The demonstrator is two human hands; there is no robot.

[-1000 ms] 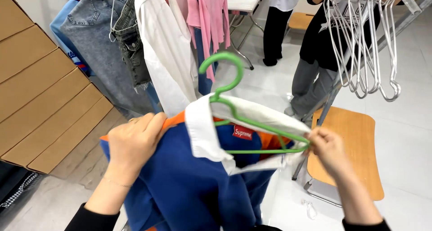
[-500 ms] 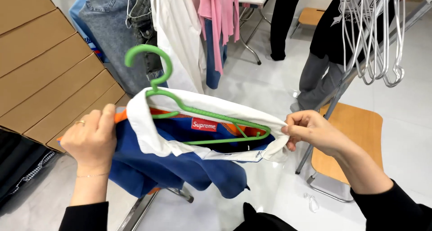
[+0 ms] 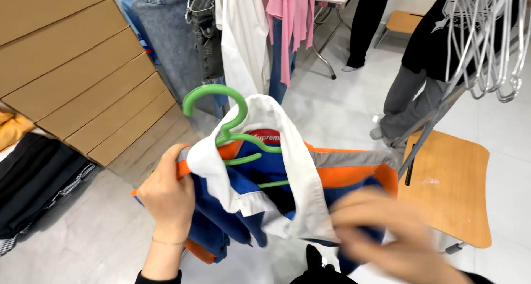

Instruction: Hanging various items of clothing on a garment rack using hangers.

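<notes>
Shirt (image 3: 287,179) on green hanger (image 3: 232,129): left hand (image 3: 166,198) fingers clamp its shoulder; blurred right hand (image 3: 387,234), grip unclear.

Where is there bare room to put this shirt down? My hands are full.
Bare wooden chair seat at right, beyond the right hand. Pale floor is open between the hanging clothes and a standing person's legs. Crowded: stacked cardboard boxes and dark folded garments at left.

I've got the shirt (image 3: 287,179) up front on its hanger (image 3: 232,123), left hand (image 3: 166,198) at its left shoulder, right hand (image 3: 387,234) low right. Hanging clothes (image 3: 243,35) behind, cardboard boxes (image 3: 72,68) left, chair (image 3: 448,184) right.
</notes>
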